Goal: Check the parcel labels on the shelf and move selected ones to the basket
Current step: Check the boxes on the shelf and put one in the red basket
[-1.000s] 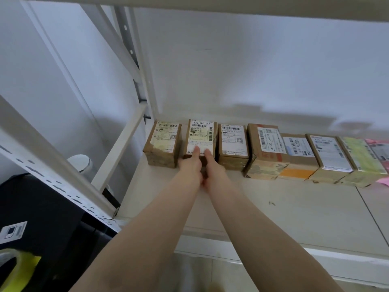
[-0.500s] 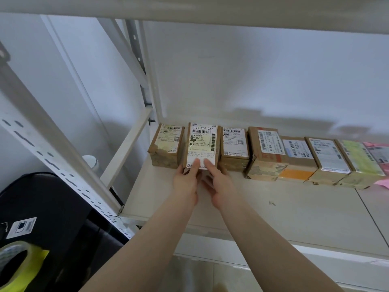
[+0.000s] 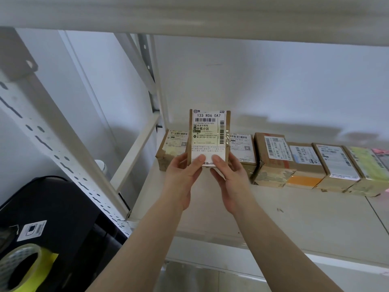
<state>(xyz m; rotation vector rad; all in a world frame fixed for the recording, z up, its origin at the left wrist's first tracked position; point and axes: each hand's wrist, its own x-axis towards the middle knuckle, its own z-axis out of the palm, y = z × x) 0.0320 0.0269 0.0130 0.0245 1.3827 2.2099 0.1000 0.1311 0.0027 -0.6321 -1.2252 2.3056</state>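
Note:
A small brown cardboard parcel (image 3: 209,135) with a white label reading "133 R06 0A7" is lifted off the shelf, label facing me. My left hand (image 3: 183,178) grips its lower left edge, thumb on the label. My right hand (image 3: 228,180) grips the lower right edge the same way. Behind it, a row of several labelled parcels lines the back of the shelf (image 3: 273,216): one at the left end (image 3: 171,148), others running to the right (image 3: 271,159). No basket is in view.
A white perforated steel upright (image 3: 63,157) and a slanted brace (image 3: 134,152) frame the shelf's left side. Below left sit a black case (image 3: 59,218) and a roll of yellow tape (image 3: 23,264). The upper shelf board (image 3: 189,13) hangs overhead.
Both hands pulled the second parcel out of the row and raised it toward me, tilting its label upright. A gap now shows in the row where it stood.

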